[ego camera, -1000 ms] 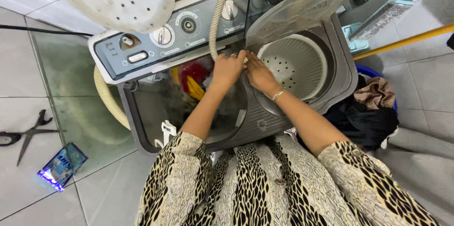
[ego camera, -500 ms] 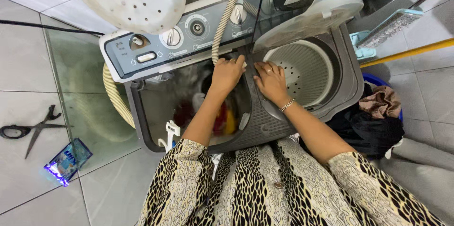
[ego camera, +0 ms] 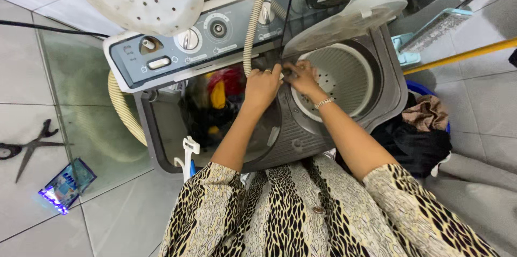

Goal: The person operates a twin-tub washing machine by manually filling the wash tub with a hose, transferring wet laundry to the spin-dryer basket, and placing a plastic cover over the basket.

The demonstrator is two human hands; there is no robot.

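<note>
Both hands are meeting at the divider: our left hand is pressing flat beside the ribbed hose, our right hand is pinching something small and dark at the spin tub rim.

Garment: loose top, cream ground with black animal-style print, wide sleeves ending near elbows; forearms bare. Right wrist nearest the spin drum: silver chain bracelet. Left hand: ring on one finger.

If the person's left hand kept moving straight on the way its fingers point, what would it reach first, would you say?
The left hand points toward the back of the machine, so it would probably meet the ribbed hose first, then the control panel behind it; depth is hard to judge.
</note>
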